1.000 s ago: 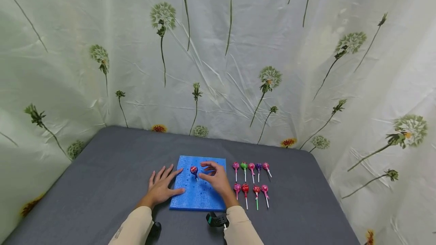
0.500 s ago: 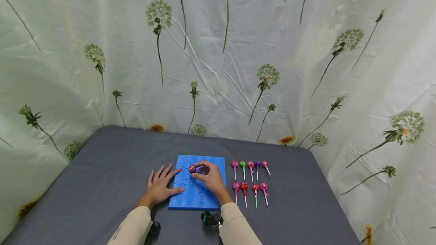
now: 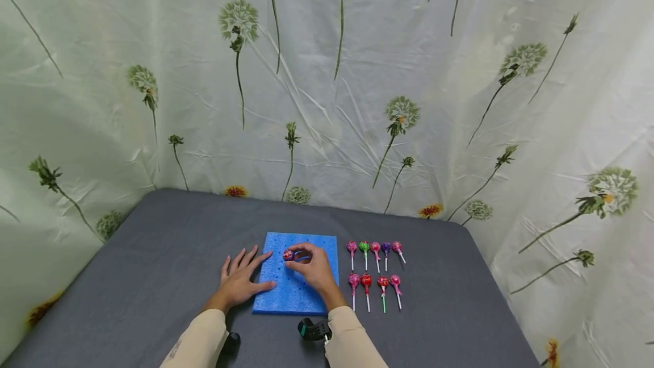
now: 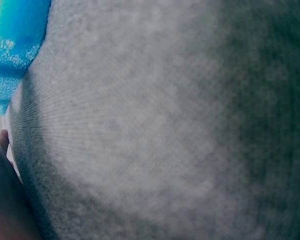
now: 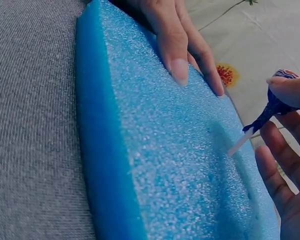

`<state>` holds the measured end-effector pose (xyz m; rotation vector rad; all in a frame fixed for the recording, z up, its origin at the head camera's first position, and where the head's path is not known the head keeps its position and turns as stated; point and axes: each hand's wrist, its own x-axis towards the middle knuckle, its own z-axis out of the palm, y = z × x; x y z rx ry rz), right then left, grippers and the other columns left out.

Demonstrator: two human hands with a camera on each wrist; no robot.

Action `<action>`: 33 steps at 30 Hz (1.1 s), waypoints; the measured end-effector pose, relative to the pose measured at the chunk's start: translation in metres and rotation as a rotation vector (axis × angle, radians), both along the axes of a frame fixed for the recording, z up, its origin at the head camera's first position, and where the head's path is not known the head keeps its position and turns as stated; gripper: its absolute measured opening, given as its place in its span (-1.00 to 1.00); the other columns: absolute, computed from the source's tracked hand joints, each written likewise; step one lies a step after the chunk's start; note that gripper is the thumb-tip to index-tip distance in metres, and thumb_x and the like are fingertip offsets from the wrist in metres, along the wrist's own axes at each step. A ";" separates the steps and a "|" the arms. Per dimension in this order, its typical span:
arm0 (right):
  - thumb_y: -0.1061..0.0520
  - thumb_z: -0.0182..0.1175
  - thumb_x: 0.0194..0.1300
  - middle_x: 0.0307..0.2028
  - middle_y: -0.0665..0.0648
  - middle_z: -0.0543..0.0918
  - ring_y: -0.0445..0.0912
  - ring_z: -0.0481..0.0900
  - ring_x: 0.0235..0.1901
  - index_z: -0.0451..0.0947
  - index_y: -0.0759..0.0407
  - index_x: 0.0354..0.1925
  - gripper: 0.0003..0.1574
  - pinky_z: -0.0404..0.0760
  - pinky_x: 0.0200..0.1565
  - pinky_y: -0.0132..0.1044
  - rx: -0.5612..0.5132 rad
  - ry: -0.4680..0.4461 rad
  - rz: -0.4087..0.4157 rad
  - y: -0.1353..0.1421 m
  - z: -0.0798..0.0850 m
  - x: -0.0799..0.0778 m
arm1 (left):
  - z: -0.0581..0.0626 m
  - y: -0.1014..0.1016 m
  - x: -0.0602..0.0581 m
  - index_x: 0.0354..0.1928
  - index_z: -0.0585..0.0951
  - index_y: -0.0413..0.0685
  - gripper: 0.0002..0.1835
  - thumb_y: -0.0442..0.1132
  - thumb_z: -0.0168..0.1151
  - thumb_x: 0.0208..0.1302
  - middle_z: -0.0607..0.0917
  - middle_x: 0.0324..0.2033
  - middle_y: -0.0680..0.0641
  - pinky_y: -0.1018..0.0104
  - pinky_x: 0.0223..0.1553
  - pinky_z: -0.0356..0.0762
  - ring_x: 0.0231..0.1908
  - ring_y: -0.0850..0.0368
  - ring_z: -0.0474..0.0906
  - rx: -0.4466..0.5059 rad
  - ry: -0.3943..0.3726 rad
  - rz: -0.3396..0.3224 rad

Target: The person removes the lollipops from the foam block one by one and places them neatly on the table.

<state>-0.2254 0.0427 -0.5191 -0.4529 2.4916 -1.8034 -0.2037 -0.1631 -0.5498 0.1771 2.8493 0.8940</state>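
The right hand [image 3: 314, 268] pinches a wrapped lollipop [image 3: 288, 254] by its head, w/ the stick angled down into the blue foam block [image 3: 296, 294] — in the right wrist view the white stick [image 5: 240, 144] meets the foam surface at a slant, tip at or just in the top face, near the block's far-left part. The left hand [image 3: 240, 280] lies flat w/ straight fingers, its fingertips [image 5: 180, 70] pressing the block's left edge, palm on the grey table [image 3: 153, 254].

Risks, as I judge them:
- Stick is tilted, not upright — pushed at this angle it could bend or tear a new channel in the foam instead of seating in one of the small holes dotted over the block.
- Grip is on the head only; the wrapper may slip under a downward push, so the lollipop could rotate or pop out sideways.
- Foam looks light. If the left hand lifts, the block could slide or tip up w/ the push.
- Whether the tip sits in a hole can't be told from either view.

To the right of the block, nine more lollipops [image 3: 375, 268] lie in two rows on the table, sticks toward the person — near enough that a right-arm sweep could scatter them. The left wrist view shows mostly blurred table cloth, a corner of blue foam [image 4: 12, 45] at top left.
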 end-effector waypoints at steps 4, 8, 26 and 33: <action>0.25 0.40 0.13 -0.21 0.14 0.67 0.04 0.61 -0.19 0.65 0.23 -0.12 -0.70 0.59 -0.20 -0.39 0.003 0.018 -0.008 0.001 0.002 0.001 | 0.001 0.001 0.000 0.43 0.29 0.14 -0.05 0.36 0.29 0.02 0.10 0.45 -0.30 -0.36 0.30 -0.49 0.42 -0.39 -0.20 -0.001 -0.014 -0.002; 0.25 0.39 0.14 -0.21 0.15 0.66 0.04 0.60 -0.21 0.64 0.23 -0.11 -0.70 0.56 -0.22 -0.42 -0.021 0.028 -0.020 0.004 0.005 0.001 | 0.002 0.002 0.001 0.43 0.29 0.14 -0.05 0.37 0.29 0.02 0.10 0.44 -0.31 -0.36 0.29 -0.49 0.42 -0.40 -0.20 0.000 -0.014 -0.003; 0.25 0.36 0.17 -0.19 0.23 0.67 0.05 0.59 -0.21 0.63 0.31 -0.09 -0.69 0.56 -0.21 -0.39 -0.074 -0.005 -0.119 0.042 0.017 0.007 | 0.002 -0.005 0.001 0.42 0.30 0.14 -0.06 0.35 0.30 0.03 0.10 0.45 -0.30 -0.35 0.28 -0.52 0.42 -0.38 -0.21 0.042 0.037 -0.027; 0.23 0.38 0.16 -0.20 0.25 0.67 -0.04 0.58 -0.24 0.64 0.32 -0.08 -0.67 0.56 -0.21 -0.39 -0.084 0.028 -0.158 0.068 0.008 0.002 | 0.001 -0.005 0.003 0.43 0.28 0.14 -0.07 0.35 0.28 0.05 0.08 0.45 -0.30 -0.34 0.28 -0.52 0.42 -0.38 -0.22 0.073 0.038 -0.049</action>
